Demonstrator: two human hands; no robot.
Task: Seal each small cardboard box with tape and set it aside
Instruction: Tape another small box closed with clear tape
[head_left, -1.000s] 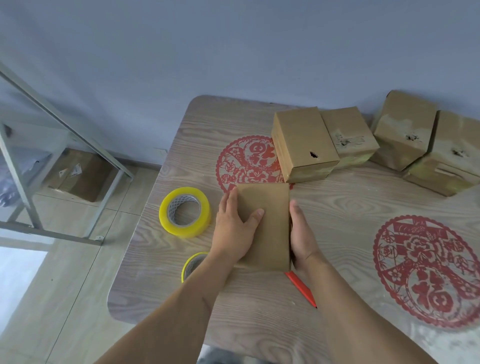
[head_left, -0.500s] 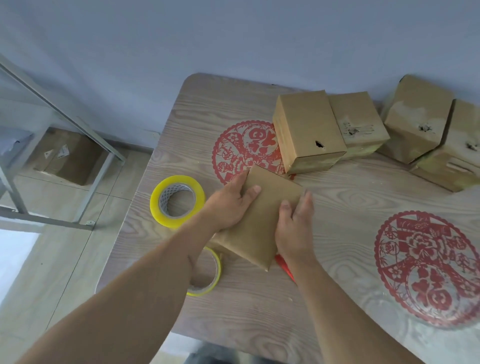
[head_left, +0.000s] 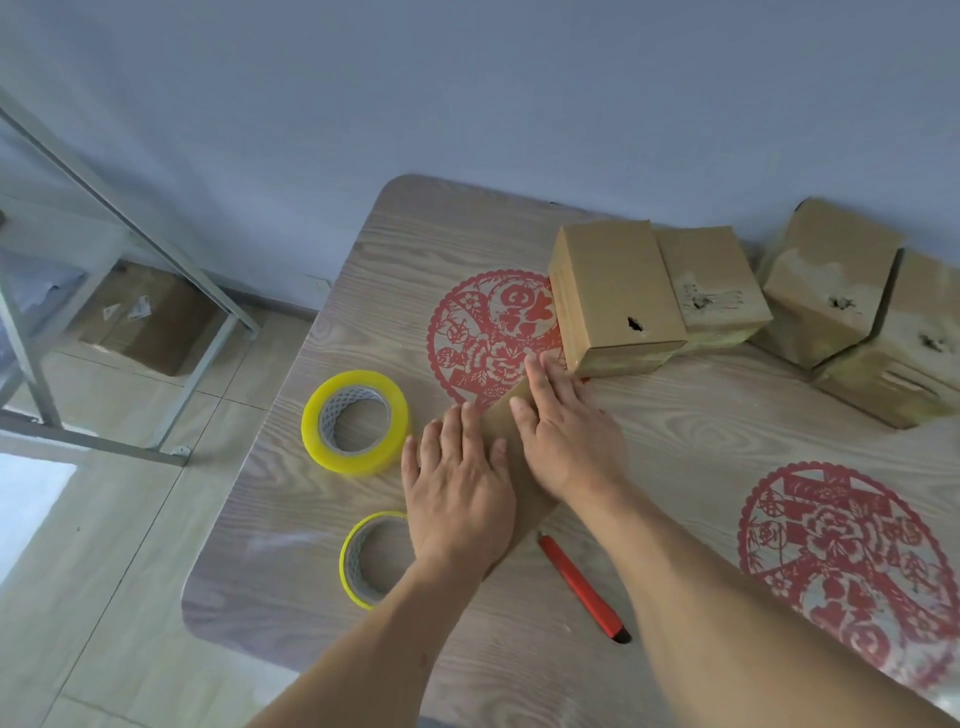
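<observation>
A flat brown cardboard box (head_left: 511, 426) lies tilted on the wooden table (head_left: 675, 415), mostly hidden under my hands. My left hand (head_left: 457, 493) presses on its near left part with straight fingers. My right hand (head_left: 569, 436) lies flat on its far right part, fingertips close to a standing box (head_left: 615, 296). A thick yellow tape roll (head_left: 356, 421) sits left of my hands. A thinner tape roll (head_left: 371, 558) lies nearer, partly behind my left wrist.
A red utility knife (head_left: 584, 590) lies on the table between my forearms. Several more cardboard boxes (head_left: 831, 296) stand along the wall at the back right. Red paper-cut decals (head_left: 841, 561) mark the tabletop. A metal frame (head_left: 130, 218) and a carton (head_left: 150, 317) are on the floor at left.
Both hands went from gripping the flat box's sides to lying flat on top of it. The box turned from straight to diagonal and now sits lower, pressed against the table.
</observation>
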